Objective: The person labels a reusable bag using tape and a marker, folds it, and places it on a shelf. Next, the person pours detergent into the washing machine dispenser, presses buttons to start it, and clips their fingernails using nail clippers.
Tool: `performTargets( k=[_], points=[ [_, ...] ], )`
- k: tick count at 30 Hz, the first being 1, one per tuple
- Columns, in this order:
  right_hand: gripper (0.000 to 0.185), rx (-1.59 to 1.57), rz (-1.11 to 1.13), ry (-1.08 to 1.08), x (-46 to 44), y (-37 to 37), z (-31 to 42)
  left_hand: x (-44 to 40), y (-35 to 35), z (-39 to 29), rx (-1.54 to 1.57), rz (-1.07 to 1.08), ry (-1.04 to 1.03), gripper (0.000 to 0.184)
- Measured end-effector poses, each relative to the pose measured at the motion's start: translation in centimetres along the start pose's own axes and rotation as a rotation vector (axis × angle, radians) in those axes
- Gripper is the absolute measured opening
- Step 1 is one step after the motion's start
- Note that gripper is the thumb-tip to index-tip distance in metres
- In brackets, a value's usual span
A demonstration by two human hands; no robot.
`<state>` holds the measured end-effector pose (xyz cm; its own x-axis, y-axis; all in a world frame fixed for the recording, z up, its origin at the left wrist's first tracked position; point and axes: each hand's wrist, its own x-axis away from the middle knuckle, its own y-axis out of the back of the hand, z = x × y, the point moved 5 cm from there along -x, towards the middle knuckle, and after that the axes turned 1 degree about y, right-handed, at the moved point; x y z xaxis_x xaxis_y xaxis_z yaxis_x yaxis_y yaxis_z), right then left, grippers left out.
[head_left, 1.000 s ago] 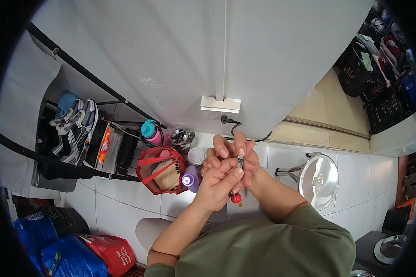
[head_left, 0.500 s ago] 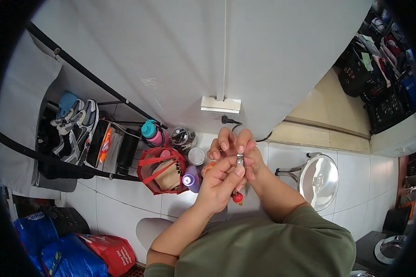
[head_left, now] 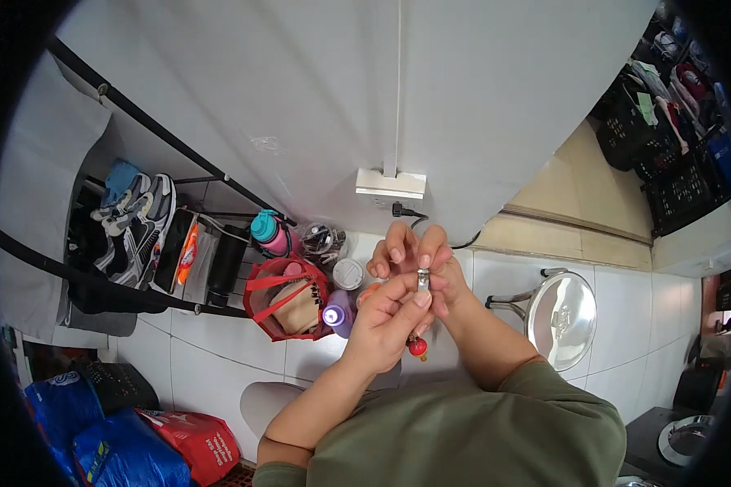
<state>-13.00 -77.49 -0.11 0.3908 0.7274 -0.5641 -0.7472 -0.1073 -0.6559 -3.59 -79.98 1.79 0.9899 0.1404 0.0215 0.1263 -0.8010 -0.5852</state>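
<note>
A small silver nail clipper (head_left: 423,279) is pinched between the thumb and fingers of my left hand (head_left: 382,320). Below it hangs a red ball charm (head_left: 417,346), close to my left fingers. My right hand (head_left: 443,274) is at the clipper's upper end, palm turned toward me, with its fingers curled and apart. The clipper's tip is by a fingertip of my right hand; whether it touches the nail is too small to tell. The hands overlap, so part of the right palm is hidden.
A red bag (head_left: 288,300), purple bottle (head_left: 339,314) and teal-capped bottle (head_left: 270,232) stand left of my hands. A rack (head_left: 130,97) holds shoes (head_left: 142,223). A round metal-topped stool (head_left: 562,319) is on the right. A plug (head_left: 401,210) sits in the wall.
Compared with a second ago, my right fingers have shifted slightly up and left around the clipper, and an orange item behind my left hand shows more. My left hand keeps its pinch.
</note>
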Motion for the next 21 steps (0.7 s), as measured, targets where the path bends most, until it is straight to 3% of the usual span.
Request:
performTargets(
  k=[21],
  points=[
    [0.029,-0.084,-0.038,0.043,0.25,0.69,-0.92,-0.25,0.85,0.38,-0.034,-0.014,-0.015,0.024]
  ],
)
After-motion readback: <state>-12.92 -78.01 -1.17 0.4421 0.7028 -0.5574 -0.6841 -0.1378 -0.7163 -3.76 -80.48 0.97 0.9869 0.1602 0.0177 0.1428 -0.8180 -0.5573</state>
